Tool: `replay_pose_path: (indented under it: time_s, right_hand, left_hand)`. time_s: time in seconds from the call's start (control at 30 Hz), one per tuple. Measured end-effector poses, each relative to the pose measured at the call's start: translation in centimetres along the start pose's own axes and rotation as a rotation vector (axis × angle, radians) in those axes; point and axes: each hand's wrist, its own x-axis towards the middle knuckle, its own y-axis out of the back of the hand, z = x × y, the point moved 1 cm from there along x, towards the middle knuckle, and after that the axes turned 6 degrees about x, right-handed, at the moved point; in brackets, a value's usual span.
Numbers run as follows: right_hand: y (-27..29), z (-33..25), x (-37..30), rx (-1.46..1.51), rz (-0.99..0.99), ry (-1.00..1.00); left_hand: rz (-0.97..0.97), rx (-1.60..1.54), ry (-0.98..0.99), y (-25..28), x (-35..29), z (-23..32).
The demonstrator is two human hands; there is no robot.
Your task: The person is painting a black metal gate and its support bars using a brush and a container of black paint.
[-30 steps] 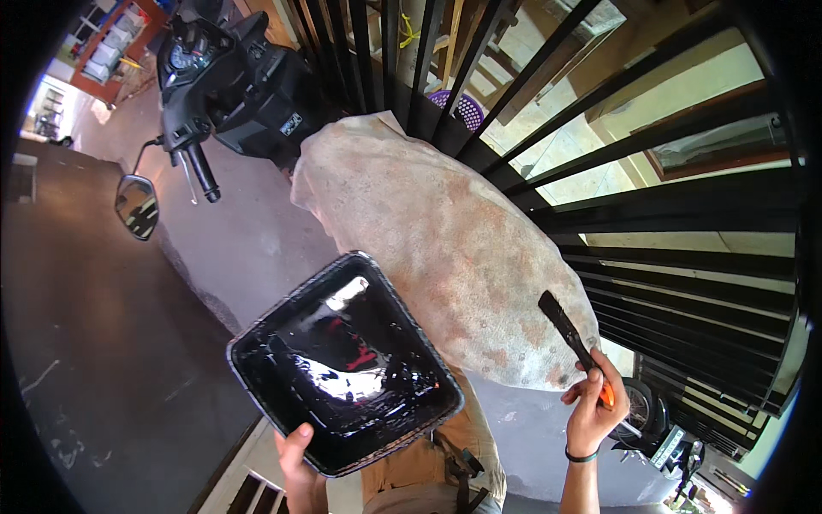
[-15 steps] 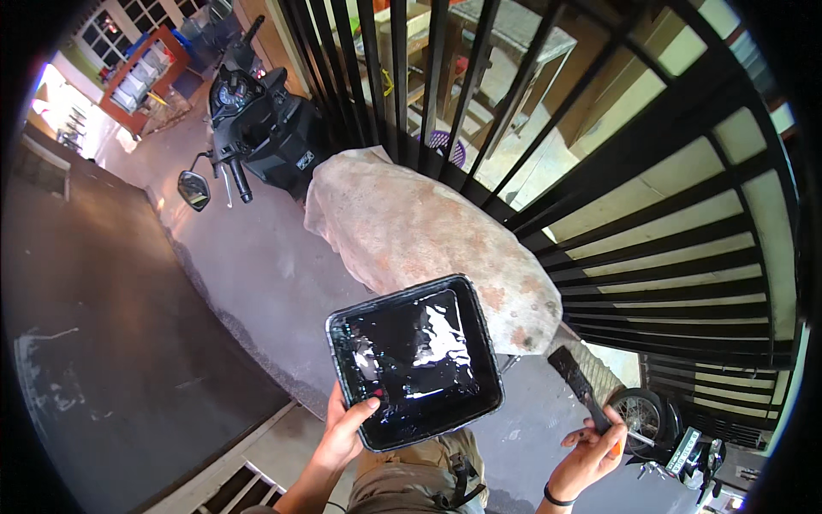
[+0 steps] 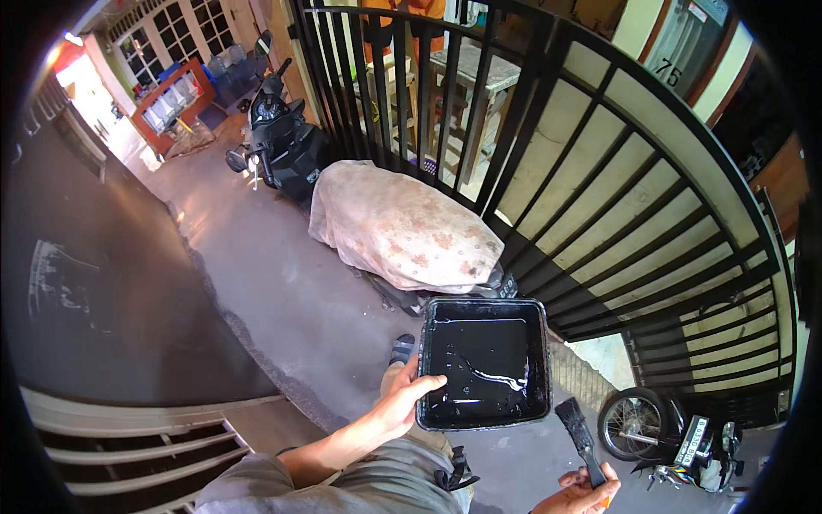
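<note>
My left hand grips the near left edge of a square black tray that holds glossy black paint. The tray is held level in front of me, above the pavement. My right hand sits at the lower edge of the view, closed on the handle of a flat paintbrush with black bristles pointing up. The brush is just right of the tray and apart from it. A black metal gate with vertical and slanted bars stands ahead and to the right.
A motorbike under a stained cloth cover is parked against the gate. A black scooter stands further back. Another motorbike wheel shows at lower right. Dark road lies to the left, with a grated drain edge.
The view has swung up and back from the covered motorbike. The tray has shifted right and lower in view, and my right hand with the brush has dropped toward the lower edge.
</note>
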Motion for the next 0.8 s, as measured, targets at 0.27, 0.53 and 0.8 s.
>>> replay_pose_path:
  time_s: [0.27,0.53,0.8]
  right_hand:
    - [8.7,-1.6,-0.5,0.06,0.212,0.015]
    - [8.2,-1.6,-2.3,0.065,0.269,-0.03]
    - [-1.1,-0.8,-2.9,0.093,0.279,-0.075]
  left_hand:
    - [-0.144,0.065,0.079,-4.0,-2.9,-3.9]
    - [-0.137,0.112,0.056,-2.2,-2.1,-3.2]
    - [0.025,0.036,0.049,3.6,2.8,2.2]
